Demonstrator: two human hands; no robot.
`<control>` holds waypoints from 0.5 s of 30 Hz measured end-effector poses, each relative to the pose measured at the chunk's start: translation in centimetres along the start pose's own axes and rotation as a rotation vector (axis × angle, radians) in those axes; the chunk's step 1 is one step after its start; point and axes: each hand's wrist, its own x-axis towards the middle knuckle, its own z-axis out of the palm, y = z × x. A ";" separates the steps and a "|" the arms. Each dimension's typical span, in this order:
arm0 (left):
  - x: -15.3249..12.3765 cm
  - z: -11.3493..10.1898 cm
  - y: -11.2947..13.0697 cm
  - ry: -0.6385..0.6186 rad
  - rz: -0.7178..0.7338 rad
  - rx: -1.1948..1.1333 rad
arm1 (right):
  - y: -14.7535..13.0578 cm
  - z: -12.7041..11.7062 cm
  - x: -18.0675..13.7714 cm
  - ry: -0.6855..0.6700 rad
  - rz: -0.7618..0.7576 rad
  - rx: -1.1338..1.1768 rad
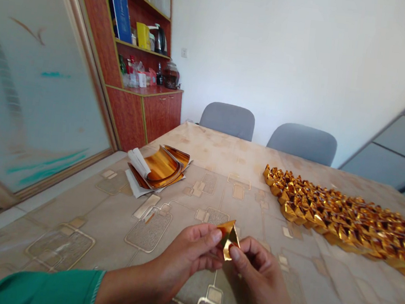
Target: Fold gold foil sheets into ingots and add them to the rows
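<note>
Between my two hands, just above the tabletop, is a small piece of gold foil paper [229, 230], partly folded with a pointed top. My left hand [195, 248] pinches its left side between thumb and fingers. At its lower right edge, the thumb and bent fingers of my right hand [257, 265] grip the paper. Further back on the left lies a stack of gold foil sheets [162, 167], curled up, with white paper among them. Over on the right, many folded gold foil pieces [328, 208] sit packed together in rows.
A patterned cloth covers the table [107, 219]. Two grey chairs [227, 119] stand at its far side before a white wall. Back left is a red-brown cabinet [159, 115] with bottles, a kettle [160, 39] and jugs, beside a frosted sliding door [42, 80].
</note>
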 end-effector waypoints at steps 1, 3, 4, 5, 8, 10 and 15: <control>-0.1 0.1 0.0 -0.001 0.004 0.021 | 0.0 0.0 0.1 -0.009 0.005 0.017; -0.1 0.1 0.0 0.017 0.017 0.081 | 0.0 0.1 0.1 -0.029 0.030 0.055; 0.0 0.1 0.0 0.025 0.024 0.108 | -0.1 0.2 0.1 -0.038 0.047 0.065; 0.0 0.0 0.0 0.031 0.030 0.127 | -0.1 0.3 0.1 -0.039 0.061 0.068; 0.2 -0.3 0.2 0.054 0.053 0.172 | -0.3 0.3 0.0 -0.038 0.076 0.034; 0.3 -0.4 0.3 0.073 0.067 0.197 | -0.3 0.3 -0.1 -0.029 0.058 0.009; 0.1 -0.2 0.5 0.042 0.087 0.108 | -0.7 0.1 0.0 -0.028 0.045 0.033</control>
